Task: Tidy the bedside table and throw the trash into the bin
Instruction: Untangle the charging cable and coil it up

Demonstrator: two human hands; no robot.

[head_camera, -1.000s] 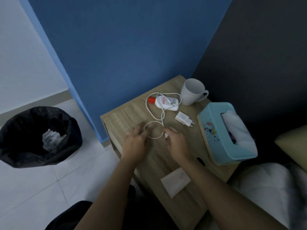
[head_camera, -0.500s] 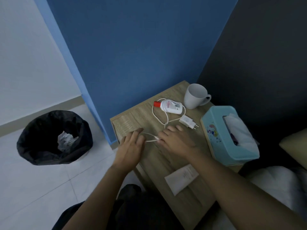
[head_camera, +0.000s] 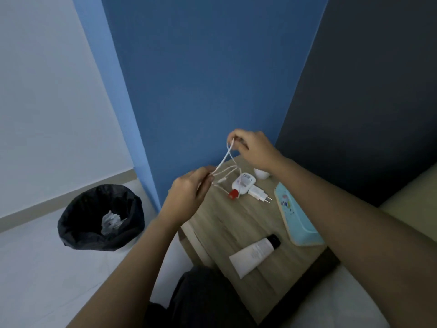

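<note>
A thin white cable point(head_camera: 223, 160) is stretched in loops above the wooden bedside table point(head_camera: 212, 223). My left hand point(head_camera: 189, 190) pinches its lower end over the table's left edge. My right hand point(head_camera: 253, 147) pinches the upper end, raised near the blue wall. On the table lie a small white bottle with a red cap point(head_camera: 242, 184), a white charger plug point(head_camera: 259, 194) and a white tube with a black cap point(head_camera: 254, 253). A black-lined bin point(head_camera: 100, 217) with crumpled paper inside stands on the floor to the left.
A light blue tissue box point(head_camera: 298, 221) sits at the table's right side. A white mug point(head_camera: 261, 174) is mostly hidden behind my right wrist. White bedding point(head_camera: 343, 301) lies at the lower right, and the white floor is at the left.
Both hands have lifted the cable off the table and pulled it apart, the right hand rising toward the wall. The camera view has shifted, so the table now appears lower and further right.
</note>
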